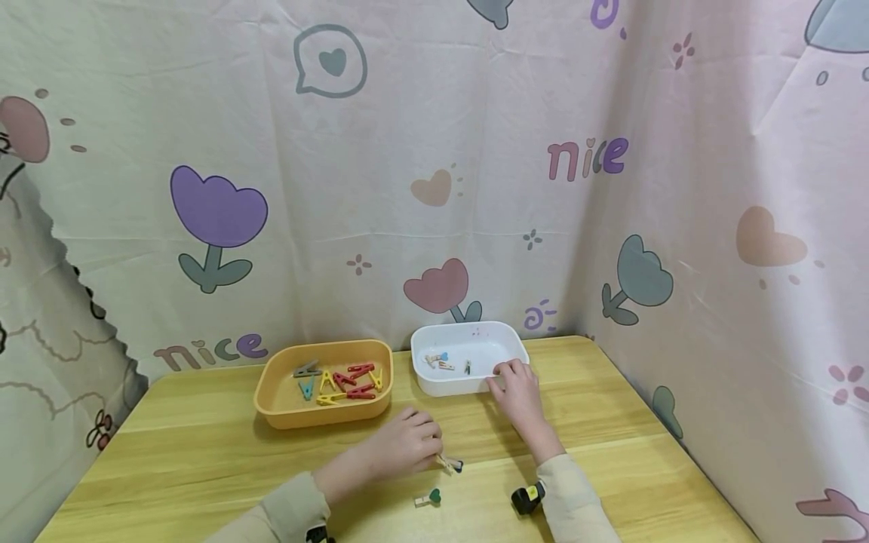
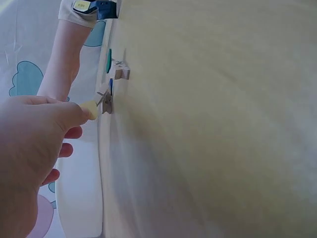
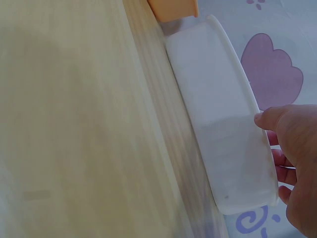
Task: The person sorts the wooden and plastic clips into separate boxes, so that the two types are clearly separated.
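In the head view my left hand (image 1: 409, 443) is low over the table, pinching a small pale wooden clothespin (image 2: 90, 110) between thumb and finger. Right by its tip is a wooden clothespin with a dark blue heart (image 2: 107, 101); I cannot tell whether they touch. Nearer to me lies another wooden clothespin with a green heart (image 1: 429, 498). My right hand (image 1: 519, 394) grips the near rim of the white box (image 3: 218, 99), thumb on the outer wall and fingers over the edge. Several small clothespins (image 1: 444, 366) lie inside that box.
Left of the white box stands an orange tray (image 1: 271, 411) with several red, yellow, teal and grey clothespins (image 1: 342, 381). Both containers sit at the back of the wooden table (image 1: 176, 452), against a patterned curtain (image 1: 326, 188). Each wrist wears a black camera (image 1: 528, 498).
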Demonstrator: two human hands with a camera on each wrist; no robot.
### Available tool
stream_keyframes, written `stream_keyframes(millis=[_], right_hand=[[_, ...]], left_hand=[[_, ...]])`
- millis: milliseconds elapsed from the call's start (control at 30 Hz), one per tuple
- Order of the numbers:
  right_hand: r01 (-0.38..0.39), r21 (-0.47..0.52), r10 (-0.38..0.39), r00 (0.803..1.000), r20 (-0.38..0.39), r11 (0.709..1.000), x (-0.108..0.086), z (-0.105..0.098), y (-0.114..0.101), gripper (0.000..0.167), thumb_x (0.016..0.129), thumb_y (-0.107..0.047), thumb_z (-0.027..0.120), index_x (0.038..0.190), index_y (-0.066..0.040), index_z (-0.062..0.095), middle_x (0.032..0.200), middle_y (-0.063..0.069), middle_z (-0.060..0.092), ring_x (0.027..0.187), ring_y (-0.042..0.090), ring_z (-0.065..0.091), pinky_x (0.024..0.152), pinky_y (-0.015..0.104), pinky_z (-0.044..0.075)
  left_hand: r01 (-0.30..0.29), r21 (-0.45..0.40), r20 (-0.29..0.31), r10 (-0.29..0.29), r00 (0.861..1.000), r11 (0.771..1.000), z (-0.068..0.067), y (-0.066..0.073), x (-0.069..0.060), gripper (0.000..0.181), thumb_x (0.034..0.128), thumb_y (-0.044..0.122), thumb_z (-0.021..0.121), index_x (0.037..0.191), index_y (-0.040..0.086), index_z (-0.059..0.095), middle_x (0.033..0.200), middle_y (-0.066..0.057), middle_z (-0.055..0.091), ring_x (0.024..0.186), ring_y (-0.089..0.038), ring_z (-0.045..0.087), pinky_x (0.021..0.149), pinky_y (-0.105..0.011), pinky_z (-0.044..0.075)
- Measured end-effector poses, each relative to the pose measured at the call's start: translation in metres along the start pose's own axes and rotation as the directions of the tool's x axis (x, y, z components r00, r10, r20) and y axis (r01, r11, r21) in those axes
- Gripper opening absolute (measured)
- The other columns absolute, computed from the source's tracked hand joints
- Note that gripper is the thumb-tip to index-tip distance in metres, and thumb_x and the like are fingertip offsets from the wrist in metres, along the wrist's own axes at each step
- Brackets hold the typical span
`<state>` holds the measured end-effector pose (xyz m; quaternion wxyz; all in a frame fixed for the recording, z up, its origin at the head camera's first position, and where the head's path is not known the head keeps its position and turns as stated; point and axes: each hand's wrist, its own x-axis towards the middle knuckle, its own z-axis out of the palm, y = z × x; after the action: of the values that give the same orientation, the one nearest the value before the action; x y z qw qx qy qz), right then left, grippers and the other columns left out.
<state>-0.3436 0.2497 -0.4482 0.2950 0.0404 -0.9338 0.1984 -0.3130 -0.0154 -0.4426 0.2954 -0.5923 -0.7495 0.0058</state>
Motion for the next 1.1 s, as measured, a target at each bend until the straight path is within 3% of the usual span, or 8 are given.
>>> stream_keyframes(millis=[167,700,967,1100], right_hand=[[-0.002,0.002,0.002,1.000,0.000,1.000,0.000,0.000,0.000,0.018,0.084,-0.023,0.075,0.091,-0.009,0.067,0.095,0.008,0.059,0.094,0.029,0.054,0.086,0.048,0.043],[-0.005,0.013,0.005,1.000,0.002,1.000,0.000,0.000,0.001,0.017,0.084,-0.023,0.074,0.092,-0.009,0.067,0.097,0.009,0.059,0.095,0.029,0.054,0.088,0.049,0.044],[0.009,0.016,-0.009,1.000,-0.023,1.000,-0.001,-0.001,-0.001,0.017,0.083,-0.022,0.076,0.090,-0.009,0.067,0.095,0.009,0.059,0.093,0.030,0.054,0.086,0.049,0.044],[0.003,0.012,-0.003,1.000,-0.011,1.000,0.000,-0.001,0.000,0.017,0.083,-0.022,0.075,0.091,-0.009,0.067,0.095,0.008,0.059,0.094,0.029,0.054,0.086,0.048,0.044]], left_hand=[[0.022,-0.007,-0.018,-0.022,1.000,1.000,-0.004,-0.004,0.002,0.005,0.0904,0.030,0.064,0.088,0.026,0.067,0.097,0.011,0.066,0.095,-0.010,0.059,0.082,-0.028,0.045],[0.076,0.007,0.025,-0.077,0.997,0.997,-0.013,-0.020,0.014,0.006,0.0906,0.030,0.065,0.092,0.025,0.069,0.099,0.010,0.066,0.099,-0.012,0.059,0.083,-0.029,0.044],[0.110,0.036,-0.038,-0.109,0.993,0.993,-0.011,-0.033,0.020,0.008,0.0880,0.031,0.070,0.092,0.024,0.070,0.098,0.009,0.067,0.097,-0.012,0.060,0.083,-0.029,0.044],[0.128,0.019,-0.036,-0.127,0.991,0.992,-0.011,-0.038,0.023,0.009,0.0896,0.029,0.068,0.094,0.022,0.070,0.099,0.008,0.068,0.097,-0.012,0.060,0.084,-0.030,0.045]])
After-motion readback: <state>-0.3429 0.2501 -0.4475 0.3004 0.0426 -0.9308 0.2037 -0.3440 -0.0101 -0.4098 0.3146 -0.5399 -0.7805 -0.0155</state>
